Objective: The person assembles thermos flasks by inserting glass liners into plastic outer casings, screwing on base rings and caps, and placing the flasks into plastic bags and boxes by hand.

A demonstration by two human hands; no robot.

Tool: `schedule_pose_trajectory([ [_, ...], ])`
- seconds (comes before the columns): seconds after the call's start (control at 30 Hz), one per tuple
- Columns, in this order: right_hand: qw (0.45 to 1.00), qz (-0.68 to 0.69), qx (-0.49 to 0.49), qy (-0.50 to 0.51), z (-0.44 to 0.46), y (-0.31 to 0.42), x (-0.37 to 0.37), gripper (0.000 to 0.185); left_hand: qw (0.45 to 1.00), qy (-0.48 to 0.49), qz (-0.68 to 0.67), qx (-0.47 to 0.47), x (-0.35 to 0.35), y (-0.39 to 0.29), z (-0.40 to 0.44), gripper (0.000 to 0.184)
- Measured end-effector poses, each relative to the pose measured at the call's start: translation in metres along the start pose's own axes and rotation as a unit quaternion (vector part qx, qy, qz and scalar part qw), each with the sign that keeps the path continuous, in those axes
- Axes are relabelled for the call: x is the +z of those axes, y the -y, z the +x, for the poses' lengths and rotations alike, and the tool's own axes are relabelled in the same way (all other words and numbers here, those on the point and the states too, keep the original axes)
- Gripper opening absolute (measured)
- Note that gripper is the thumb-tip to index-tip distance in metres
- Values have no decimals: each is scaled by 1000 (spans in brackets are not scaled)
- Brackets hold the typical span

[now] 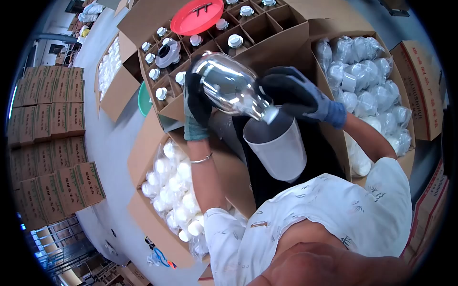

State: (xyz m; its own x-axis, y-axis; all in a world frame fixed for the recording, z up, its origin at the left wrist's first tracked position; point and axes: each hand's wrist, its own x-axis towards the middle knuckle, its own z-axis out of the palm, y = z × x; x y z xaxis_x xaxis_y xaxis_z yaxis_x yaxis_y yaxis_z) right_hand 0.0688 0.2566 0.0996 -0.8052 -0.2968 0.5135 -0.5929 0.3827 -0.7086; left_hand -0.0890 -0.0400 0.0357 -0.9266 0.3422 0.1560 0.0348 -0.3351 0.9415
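A shiny silver glass vacuum-flask liner [226,81] is held tilted in front of me, its narrow neck with a whitish end pointing down to the right. My left hand [196,97], in a dark-palmed work glove, is closed around its wide end. At the neck, my gloved right hand [298,93] has its fingers bent against the glass; the fingertips are partly hidden. Just under the neck stands a white cylindrical container [279,150], open at the top, between my legs.
A divided carton [267,45] holds several capped silver liners, with a red plastic dish [196,16] on top. Cartons of bagged white parts stand left [174,190] and right [367,90]. Stacked boxes [50,109] line the far left. Blue-handled scissors [161,257] lie near the lower carton.
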Motion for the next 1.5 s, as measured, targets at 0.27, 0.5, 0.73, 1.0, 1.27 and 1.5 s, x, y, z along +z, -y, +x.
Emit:
schedule_pose_trajectory([
  [0.27, 986, 5, 164, 4, -151, 59, 26, 69, 978, -50, 163, -121, 46, -30, -168, 61],
  [0.5, 983, 176, 40, 22, -82, 72, 60, 87, 897, -41, 434, -75, 41, 1, -269, 76],
  [0.73, 946, 284, -65, 139, 7, 61, 50, 91, 798, 154, 573, -100, -35, 35, -277, 84],
  [1.0, 972, 220, -80, 14, 25, 54, 53, 78, 856, 97, 507, -23, -30, 70, -265, 74],
  [1.27, 976, 156, -22, -149, 34, 64, 59, 68, 839, -4, 542, 59, 9, 92, -256, 58],
  [1.5, 968, 209, -85, -107, 26, 64, 42, 68, 895, -21, 444, -25, 12, 59, -236, 42],
])
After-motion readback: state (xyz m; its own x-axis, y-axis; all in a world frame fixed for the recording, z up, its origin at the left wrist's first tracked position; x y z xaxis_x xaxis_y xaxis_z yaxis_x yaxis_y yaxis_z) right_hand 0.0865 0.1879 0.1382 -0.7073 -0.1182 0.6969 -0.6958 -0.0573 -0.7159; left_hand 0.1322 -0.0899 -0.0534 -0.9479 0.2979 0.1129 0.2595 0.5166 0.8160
